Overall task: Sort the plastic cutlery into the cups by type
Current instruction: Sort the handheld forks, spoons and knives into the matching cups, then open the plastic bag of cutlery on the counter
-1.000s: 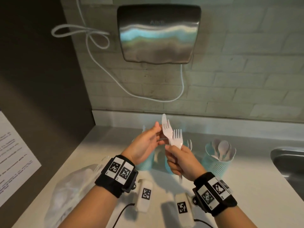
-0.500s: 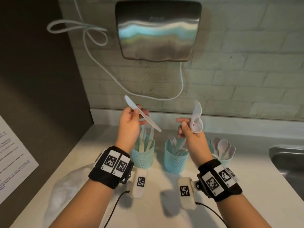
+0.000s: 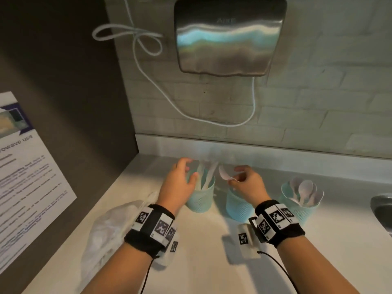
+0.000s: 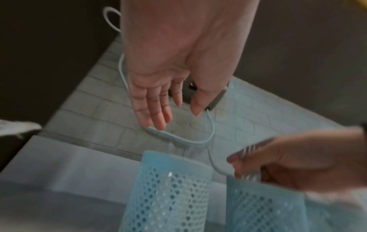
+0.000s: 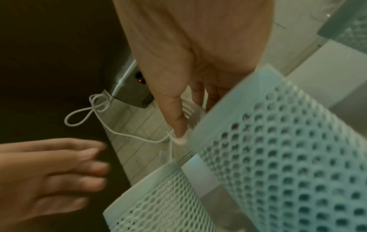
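Three teal mesh cups stand in a row on the white counter. The left cup (image 3: 200, 200) holds several white knives (image 3: 206, 177). My left hand (image 3: 189, 171) hovers over its rim, fingers straight and empty, as the left wrist view confirms (image 4: 176, 109). My right hand (image 3: 237, 177) is above the middle cup (image 3: 237, 206) and pinches white plastic forks (image 3: 224, 174), blurred by motion. In the right wrist view the forks (image 5: 190, 109) sit between thumb and fingers just over the cup's rim (image 5: 228, 100). The right cup (image 3: 301, 211) holds spoons (image 3: 305, 189).
A crumpled clear plastic bag (image 3: 106, 228) lies on the counter at the left. A steel sink (image 3: 381, 209) begins at the right edge. A hand dryer (image 3: 229, 35) and its looped cable (image 3: 148, 77) hang on the brick wall. Two white tagged boxes (image 3: 244, 238) lie near my wrists.
Both hands dropped from chest height to the cups. The left hand let go of the knife, which now stands in the left cup. The right hand brought the forks down to the middle cup.
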`<state>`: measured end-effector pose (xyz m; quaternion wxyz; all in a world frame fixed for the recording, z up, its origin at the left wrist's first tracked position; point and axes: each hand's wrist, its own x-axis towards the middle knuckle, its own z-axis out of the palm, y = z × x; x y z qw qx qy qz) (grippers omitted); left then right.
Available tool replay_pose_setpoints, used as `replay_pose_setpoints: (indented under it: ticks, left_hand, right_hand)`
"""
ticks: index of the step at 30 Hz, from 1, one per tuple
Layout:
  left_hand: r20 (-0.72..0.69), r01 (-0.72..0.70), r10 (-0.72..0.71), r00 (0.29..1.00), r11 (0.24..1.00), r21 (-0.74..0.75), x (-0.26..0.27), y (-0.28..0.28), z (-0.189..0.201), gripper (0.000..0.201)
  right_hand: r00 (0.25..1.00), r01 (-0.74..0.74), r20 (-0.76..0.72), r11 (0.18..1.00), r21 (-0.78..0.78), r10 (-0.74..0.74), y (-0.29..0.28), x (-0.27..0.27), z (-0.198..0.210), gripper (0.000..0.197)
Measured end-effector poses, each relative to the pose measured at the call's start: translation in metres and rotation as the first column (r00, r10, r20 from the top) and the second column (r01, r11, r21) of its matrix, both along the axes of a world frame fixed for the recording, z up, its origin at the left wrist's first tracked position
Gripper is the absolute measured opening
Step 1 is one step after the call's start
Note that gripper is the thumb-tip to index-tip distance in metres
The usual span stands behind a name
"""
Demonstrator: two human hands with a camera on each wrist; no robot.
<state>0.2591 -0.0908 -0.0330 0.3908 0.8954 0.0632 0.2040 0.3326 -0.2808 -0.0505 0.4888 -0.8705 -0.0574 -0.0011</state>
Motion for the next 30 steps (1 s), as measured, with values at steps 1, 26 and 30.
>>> replay_pose_setpoints:
  ticks: [1,26,30]
  left_hand:
    - [0.024,-0.029,0.029,0.999,0.999,0.021,-0.010,0.008,0.001,0.034]
    - [-0.146,0.217,-0.246,0.958,0.957,-0.191,-0.074,0.000,0.012,0.022]
    - [-0.059,0.258,-0.311,0.948,0.867,-0.426,-0.061,-0.037,0.002,0.016]
  right_hand:
    - [1.000,-0.010,-0.010,1.000,-0.028,0.009,-0.001,0.000,0.001,0.044]
    - [0.762,-0.624,0.011,0.738,-0.258,0.648,0.033,-0.112,0.015,0.036]
    - [0.820,-0.553,-0.006,0.788,-0.270,0.573,-0.012,-0.097,0.018,0.015]
